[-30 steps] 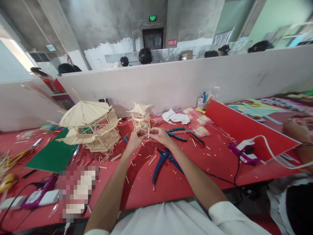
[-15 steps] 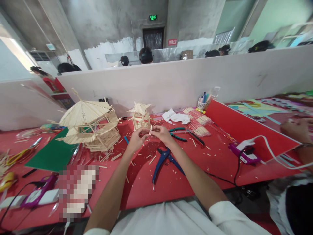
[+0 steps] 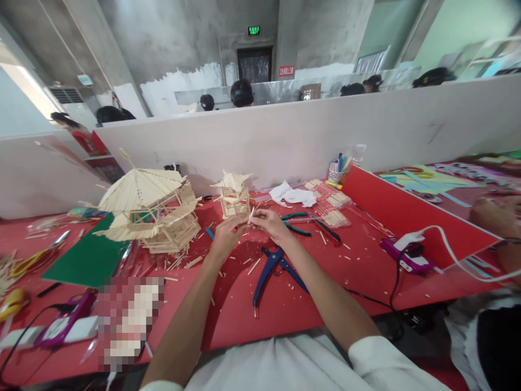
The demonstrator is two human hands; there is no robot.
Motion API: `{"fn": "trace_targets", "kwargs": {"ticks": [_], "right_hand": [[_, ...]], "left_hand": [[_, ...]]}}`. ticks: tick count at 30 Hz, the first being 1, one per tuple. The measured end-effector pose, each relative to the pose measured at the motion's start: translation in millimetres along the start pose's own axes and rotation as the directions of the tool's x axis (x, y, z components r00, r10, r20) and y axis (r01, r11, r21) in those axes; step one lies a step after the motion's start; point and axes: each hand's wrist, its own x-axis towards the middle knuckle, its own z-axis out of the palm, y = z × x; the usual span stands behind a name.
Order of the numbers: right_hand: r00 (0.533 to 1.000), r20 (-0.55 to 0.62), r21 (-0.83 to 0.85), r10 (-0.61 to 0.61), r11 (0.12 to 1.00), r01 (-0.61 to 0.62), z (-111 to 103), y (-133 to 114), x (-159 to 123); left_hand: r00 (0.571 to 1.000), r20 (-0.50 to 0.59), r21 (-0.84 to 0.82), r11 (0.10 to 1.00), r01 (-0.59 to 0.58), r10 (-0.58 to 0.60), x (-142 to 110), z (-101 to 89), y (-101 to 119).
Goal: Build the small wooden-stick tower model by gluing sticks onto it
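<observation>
Both hands meet over the red table just in front of a small wooden-stick pavilion (image 3: 235,195). Between the thumb and fingers of my right hand (image 3: 268,224) is a short wooden stick (image 3: 251,213), tilted a little. The fingertips of my left hand (image 3: 228,231) are pinched together against the same small piece; exactly what they grip is too small to make out. Below my right wrist lies a blue-handled cutter (image 3: 273,266). To the left stands a larger wooden-stick pavilion (image 3: 148,209) with a wide roof.
Green-handled pliers (image 3: 297,224), a white cloth (image 3: 292,194) and bagged sticks (image 3: 331,203) lie right of my hands. A red board (image 3: 407,212) leans at the right, beside a co-worker's hand (image 3: 494,222). A green board (image 3: 87,255) lies left. Stick scraps litter the red tabletop (image 3: 228,320).
The small stick has gone from upright to tilted between my fingertips. My left hand has turned slightly, its fingers lower. The pavilions and tools stay in place.
</observation>
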Motion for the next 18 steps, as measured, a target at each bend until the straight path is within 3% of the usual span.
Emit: {"fn": "trace_targets", "kwargs": {"ticks": [18], "right_hand": [[1.000,0.030,-0.020,0.002,1.000,-0.001,-1.1,-9.9,-4.6]], "left_hand": [[0.999,-0.039,-0.024,1.000,-0.011,0.010,-0.9,-0.1,-3.6]]}}
